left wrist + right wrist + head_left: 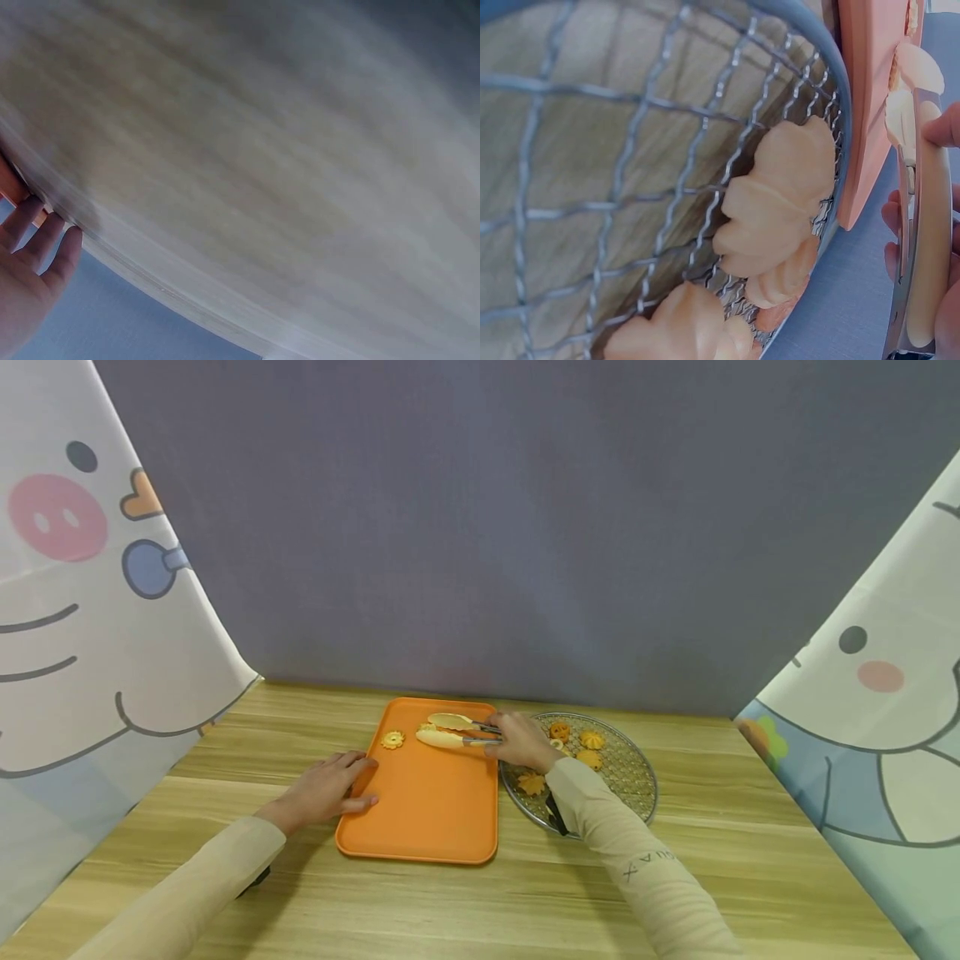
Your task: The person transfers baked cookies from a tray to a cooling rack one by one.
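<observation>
tongs [459, 732] gripped in right hand [522, 742], tips apart over orange tray [427, 810], cookie [392, 740] just left, left hand [324, 789] flat on tray edge

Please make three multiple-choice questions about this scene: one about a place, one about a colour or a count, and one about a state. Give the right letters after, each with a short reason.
1. Where does the round wire rack stand?
A. to the right of the orange tray
B. on top of the tray
C. to the left of the tray

2. How many cookies lie on the tray, apart from the tongs?
A. none
B. one
C. four

3. What is the right hand doing?
A. resting flat on the table
B. gripping the tongs
C. lifting the rack

Answers:
1 A, the head view shows the rack on the table against the tray's right edge.
2 B, a single flower-shaped cookie lies near the tray's far left corner.
3 B, its fingers curl round the tongs' handles, with the tips over the tray, while the left hand rests on the tray's left edge.
</observation>
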Demonstrator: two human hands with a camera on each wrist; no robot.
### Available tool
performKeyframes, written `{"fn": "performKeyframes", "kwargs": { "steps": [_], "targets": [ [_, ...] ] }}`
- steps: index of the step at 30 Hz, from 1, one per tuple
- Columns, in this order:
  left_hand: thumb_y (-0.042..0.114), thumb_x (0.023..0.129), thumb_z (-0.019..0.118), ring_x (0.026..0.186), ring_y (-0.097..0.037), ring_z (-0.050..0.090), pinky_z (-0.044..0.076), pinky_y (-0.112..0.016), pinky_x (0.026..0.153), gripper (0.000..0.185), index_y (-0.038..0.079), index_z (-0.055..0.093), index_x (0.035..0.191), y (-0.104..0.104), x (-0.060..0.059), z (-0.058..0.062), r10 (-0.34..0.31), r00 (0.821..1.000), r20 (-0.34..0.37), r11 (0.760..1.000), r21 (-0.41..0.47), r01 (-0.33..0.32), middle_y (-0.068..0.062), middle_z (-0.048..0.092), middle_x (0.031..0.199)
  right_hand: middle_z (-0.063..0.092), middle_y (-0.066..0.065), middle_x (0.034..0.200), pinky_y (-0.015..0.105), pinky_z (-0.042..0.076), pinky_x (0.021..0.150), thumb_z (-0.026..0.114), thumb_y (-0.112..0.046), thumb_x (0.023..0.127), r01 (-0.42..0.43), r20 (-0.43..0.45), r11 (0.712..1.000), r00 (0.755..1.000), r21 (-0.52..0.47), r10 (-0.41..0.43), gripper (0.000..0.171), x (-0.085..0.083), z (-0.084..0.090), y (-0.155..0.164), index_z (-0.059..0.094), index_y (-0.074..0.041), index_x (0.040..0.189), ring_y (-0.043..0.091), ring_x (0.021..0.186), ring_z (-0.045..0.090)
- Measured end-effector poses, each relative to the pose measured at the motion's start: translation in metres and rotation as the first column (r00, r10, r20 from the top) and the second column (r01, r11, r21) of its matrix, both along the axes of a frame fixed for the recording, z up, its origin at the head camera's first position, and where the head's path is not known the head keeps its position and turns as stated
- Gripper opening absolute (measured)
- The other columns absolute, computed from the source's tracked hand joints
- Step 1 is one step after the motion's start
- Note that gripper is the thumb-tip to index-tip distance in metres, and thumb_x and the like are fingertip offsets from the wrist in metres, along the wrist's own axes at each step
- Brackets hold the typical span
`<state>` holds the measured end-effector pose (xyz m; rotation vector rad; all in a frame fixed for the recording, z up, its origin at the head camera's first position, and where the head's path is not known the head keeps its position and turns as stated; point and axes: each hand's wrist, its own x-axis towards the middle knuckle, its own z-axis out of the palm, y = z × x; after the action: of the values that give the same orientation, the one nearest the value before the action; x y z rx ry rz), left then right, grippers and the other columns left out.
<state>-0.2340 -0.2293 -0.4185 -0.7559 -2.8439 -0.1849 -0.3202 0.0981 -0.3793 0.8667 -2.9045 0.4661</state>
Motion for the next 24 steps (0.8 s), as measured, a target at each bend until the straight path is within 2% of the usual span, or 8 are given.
{"fn": "performKeyframes", "kwargs": {
  "steps": [4,7,16,24],
  "targets": [
    [0.05,0.083,0.058,0.113,-0.041,0.05,0.042,-0.058,0.088,0.061,0.005,0.054,0.124,-0.0002,-0.0002,0.0003,0.003,1.0,0.007,1.0,-0.001,-0.003,-0.02,0.052,0.125,0.061,0.005,0.117,0.027,0.044,0.058,0.067,-0.029,0.08,-0.003,0.0,1.0,1.0,-0.007,0.003,0.043,-0.0001,-0.0001,-0.0002,0.061,-0.012,0.119,0.016,0.081,0.059],
    [0.051,0.083,0.058,0.113,-0.041,0.05,0.042,-0.058,0.089,0.061,0.005,0.053,0.124,-0.0003,-0.0005,0.0003,0.005,1.0,0.011,1.0,-0.004,-0.005,-0.02,0.052,0.125,0.061,0.005,0.117,0.029,0.046,0.063,0.067,-0.029,0.08,-0.007,-0.005,1.0,1.0,-0.01,0.007,0.043,0.0003,0.0004,-0.0001,0.061,-0.012,0.119,0.017,0.09,0.06],
    [0.05,0.083,0.058,0.113,-0.04,0.05,0.041,-0.057,0.089,0.06,0.006,0.054,0.124,-0.0005,-0.0006,0.0007,-0.001,1.0,0.009,1.0,0.002,0.001,-0.019,0.052,0.124,0.063,0.004,0.113,0.025,0.04,0.055,0.067,-0.028,0.079,-0.006,-0.025,1.0,1.0,-0.008,0.006,0.042,0.0006,0.003,0.0006,0.062,-0.011,0.118,0.008,0.068,0.053],
    [0.051,0.083,0.058,0.113,-0.04,0.05,0.041,-0.058,0.089,0.061,0.006,0.054,0.124,-0.0016,-0.0014,-0.0001,0.003,1.0,0.008,1.0,-0.001,-0.003,-0.02,0.053,0.124,0.062,0.0,0.088,0.025,0.038,0.051,0.066,-0.026,0.078,-0.018,-0.047,0.999,0.999,-0.039,0.016,0.035,0.0008,0.0069,0.0062,0.065,-0.01,0.109,0.01,0.062,0.048]
  ]
}}
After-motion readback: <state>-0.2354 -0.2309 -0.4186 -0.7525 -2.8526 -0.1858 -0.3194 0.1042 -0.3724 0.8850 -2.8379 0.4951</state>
